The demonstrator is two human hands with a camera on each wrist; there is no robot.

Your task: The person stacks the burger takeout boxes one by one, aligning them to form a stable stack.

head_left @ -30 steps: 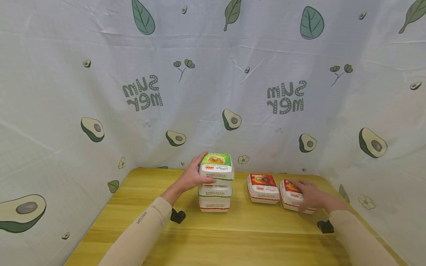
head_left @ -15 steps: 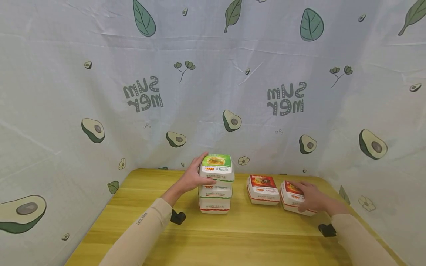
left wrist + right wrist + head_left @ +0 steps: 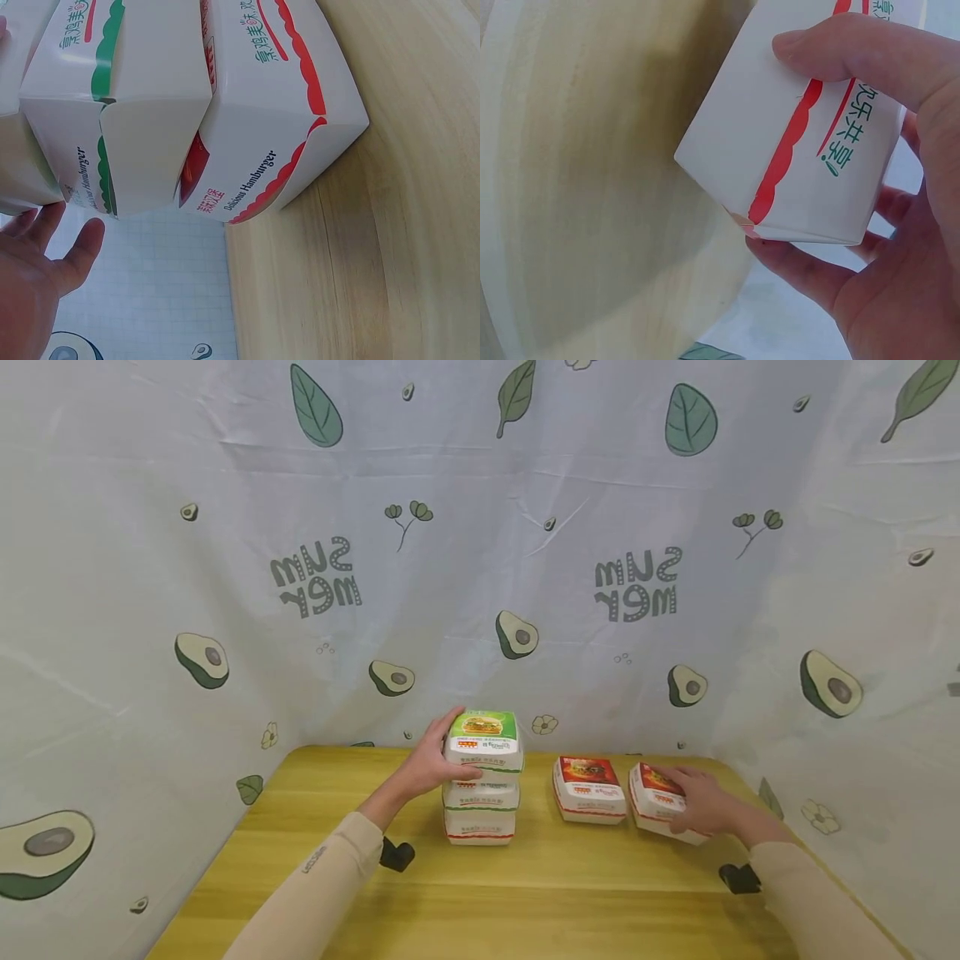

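Three hamburger boxes form a stack left of the table's middle. On top is a white box with a green burger-print lid; my left hand grips it from the left, thumb across its front. Below lie a green-trimmed box and, at the bottom, a red-trimmed box. To the right, my right hand grips a red-lidded hamburger box, set at an angle. In the right wrist view its thumb lies on the side of this box, with other fingers around the far edges.
A second red-lidded hamburger box sits between the stack and the box in my right hand, close to the latter. The wooden table ends at a white curtain printed with avocados and leaves.
The head view has shifted slightly. Both hands keep their grips, and the boxes keep their places.
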